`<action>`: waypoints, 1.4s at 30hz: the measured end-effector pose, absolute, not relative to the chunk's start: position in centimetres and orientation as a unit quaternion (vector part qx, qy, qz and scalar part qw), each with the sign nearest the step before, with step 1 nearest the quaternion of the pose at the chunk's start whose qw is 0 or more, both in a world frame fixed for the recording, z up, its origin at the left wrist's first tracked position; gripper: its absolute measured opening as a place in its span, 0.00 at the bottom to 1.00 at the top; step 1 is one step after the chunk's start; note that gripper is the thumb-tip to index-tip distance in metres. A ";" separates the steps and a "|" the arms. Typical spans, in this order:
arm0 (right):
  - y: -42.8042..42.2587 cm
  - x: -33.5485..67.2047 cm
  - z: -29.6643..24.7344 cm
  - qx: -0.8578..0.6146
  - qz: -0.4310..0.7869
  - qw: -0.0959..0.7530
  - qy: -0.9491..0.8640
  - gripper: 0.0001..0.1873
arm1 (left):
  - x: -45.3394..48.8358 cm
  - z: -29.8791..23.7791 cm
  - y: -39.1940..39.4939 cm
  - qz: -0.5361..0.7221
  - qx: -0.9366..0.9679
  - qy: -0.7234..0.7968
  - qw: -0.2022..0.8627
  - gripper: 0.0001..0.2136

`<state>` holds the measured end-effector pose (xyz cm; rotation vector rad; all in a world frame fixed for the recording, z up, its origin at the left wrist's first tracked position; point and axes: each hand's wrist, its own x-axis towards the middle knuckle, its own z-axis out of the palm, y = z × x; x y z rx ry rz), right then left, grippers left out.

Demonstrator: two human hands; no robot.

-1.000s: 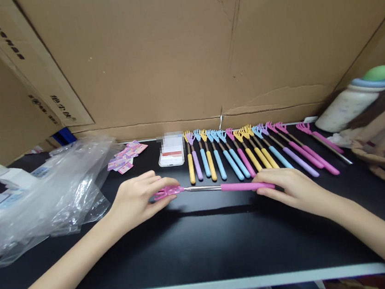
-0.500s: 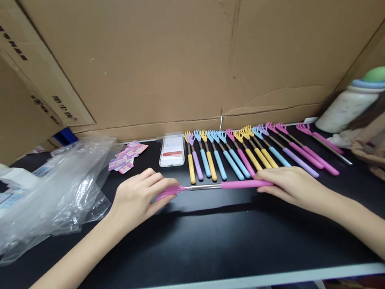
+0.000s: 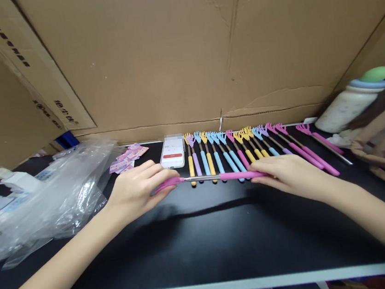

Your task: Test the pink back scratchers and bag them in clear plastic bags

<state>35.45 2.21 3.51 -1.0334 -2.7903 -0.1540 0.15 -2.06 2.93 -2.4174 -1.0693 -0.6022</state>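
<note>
Between my hands a pink back scratcher is held level above the black table, its short metal rod showing in the middle. My left hand is closed around the pink claw end, hiding most of it. The far end of the pink handle is gripped by my right hand. Behind it lies a row of back scratchers in yellow, purple, blue and pink, claws toward the cardboard; one blue scratcher is just behind the held one. My right hand covers some handles in the row.
Clear plastic bags are heaped at the left beside a white plug adapter. Small pink cards and a phone lie at the back. At right stand a tilted bottle and a brown bag. Cardboard walls the back.
Both hands have raised the pink back scratcher slightly, and its shadow on the table has shifted and become slanted. My right hand has come a little to the left.
</note>
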 end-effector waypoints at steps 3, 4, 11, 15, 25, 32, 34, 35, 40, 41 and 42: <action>2.7 35.5 4.0 -0.353 -0.056 0.077 -0.931 0.14 | 0.6 3.3 -1.5 -0.216 -0.872 -0.376 0.226 0.08; 2.8 35.6 3.9 -0.361 -0.050 0.073 -0.929 0.13 | 0.7 3.3 -1.4 -0.214 -0.874 -0.372 0.226 0.08; 2.5 36.4 2.4 -0.389 0.016 0.055 -0.919 0.10 | 1.3 1.8 -1.2 -0.198 -0.891 -0.377 0.160 0.09; 2.5 36.3 2.1 -0.388 0.057 0.047 -0.919 0.10 | 1.3 1.0 -1.2 -0.184 -0.894 -0.400 0.086 0.09; 2.5 36.3 1.7 -0.380 0.066 0.049 -0.921 0.08 | 1.6 -0.6 -1.2 -0.168 -0.883 -0.438 0.003 0.10; 2.1 36.2 1.8 -0.381 0.051 0.041 -0.922 0.08 | 1.7 -0.8 -1.4 -0.156 -0.883 -0.443 -0.006 0.11; 2.0 36.2 1.8 -0.382 0.053 0.040 -0.922 0.09 | 1.7 -0.8 -1.5 -0.154 -0.882 -0.446 -0.008 0.11; 2.0 36.2 1.9 -0.382 0.054 0.040 -0.922 0.09 | 1.7 -0.8 -1.5 -0.153 -0.881 -0.447 -0.010 0.11; 1.9 36.1 2.0 -0.389 0.059 0.037 -0.918 0.10 | 1.6 -0.8 -1.5 -0.146 -0.884 -0.445 -0.010 0.11; 1.9 36.1 2.0 -0.391 0.059 0.036 -0.918 0.10 | 1.6 -0.7 -1.5 -0.144 -0.885 -0.443 -0.010 0.11; 1.8 36.0 2.0 -0.393 0.057 0.035 -0.917 0.10 | 1.6 -0.7 -1.5 -0.143 -0.886 -0.441 -0.010 0.11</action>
